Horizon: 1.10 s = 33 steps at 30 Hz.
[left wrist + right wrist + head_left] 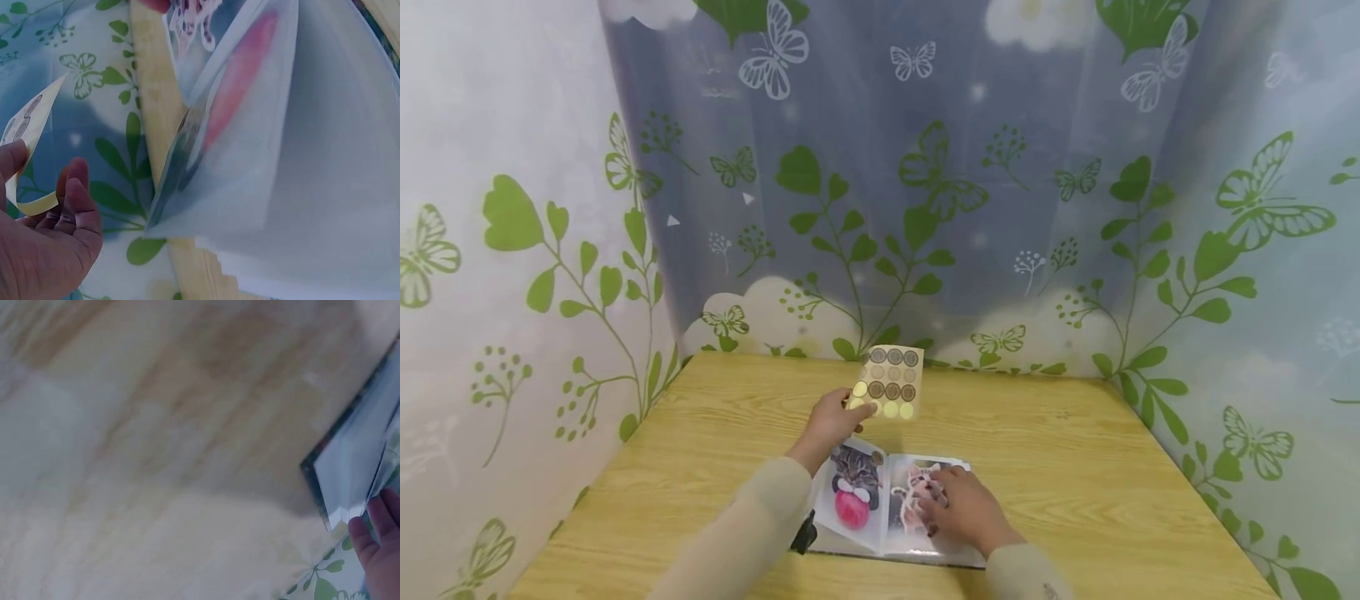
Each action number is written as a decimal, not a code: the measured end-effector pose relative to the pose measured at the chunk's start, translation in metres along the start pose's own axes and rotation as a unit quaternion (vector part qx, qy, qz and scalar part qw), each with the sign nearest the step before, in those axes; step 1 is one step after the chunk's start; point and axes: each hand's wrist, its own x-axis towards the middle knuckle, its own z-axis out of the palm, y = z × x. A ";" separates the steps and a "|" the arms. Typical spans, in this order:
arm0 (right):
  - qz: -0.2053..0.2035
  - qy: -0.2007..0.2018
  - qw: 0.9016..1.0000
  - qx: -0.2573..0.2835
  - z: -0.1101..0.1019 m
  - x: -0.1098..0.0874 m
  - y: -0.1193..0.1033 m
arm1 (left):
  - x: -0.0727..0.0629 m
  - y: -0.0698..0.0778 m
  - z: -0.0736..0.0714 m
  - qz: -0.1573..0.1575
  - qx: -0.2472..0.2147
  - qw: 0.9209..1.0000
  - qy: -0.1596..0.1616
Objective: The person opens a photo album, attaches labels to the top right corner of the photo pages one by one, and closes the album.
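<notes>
My left hand (835,421) pinches a cream sheet of round stickers (893,373) by its lower left corner, above the table behind the album. Rows of dark printed circles and plain yellow ones show on it. In the left wrist view the sheet (39,119) bends between thumb and fingers. A photo album (883,533) lies open below, in clear sleeves. Its left page (853,483) shows a tabby cat with a pink ball and stands partly raised; a kitten picture (913,500) fills the right page. My right hand (966,504) rests on that right page, fingers spread loosely over the picture's edge.
A small black object (805,533) sits at the album's left edge. The wood-grain table (1060,467) is walled on three sides by a curtain (1000,275) with green leaves and butterflies.
</notes>
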 end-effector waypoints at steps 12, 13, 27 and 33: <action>0.104 0.052 0.975 0.190 -0.035 0.018 -0.004 | -0.016 -0.004 0.031 0.003 -0.037 0.998 -0.054; 0.112 0.052 0.970 0.209 -0.037 0.019 -0.004 | -0.017 -0.005 0.034 0.004 -0.041 0.997 -0.057; 0.169 0.093 0.924 0.329 -0.041 0.019 -0.001 | -0.016 -0.014 0.036 -0.026 -0.059 0.998 -0.011; 0.189 0.095 0.922 0.324 -0.038 0.017 0.001 | -0.010 -0.016 0.034 -0.044 -0.127 0.990 0.035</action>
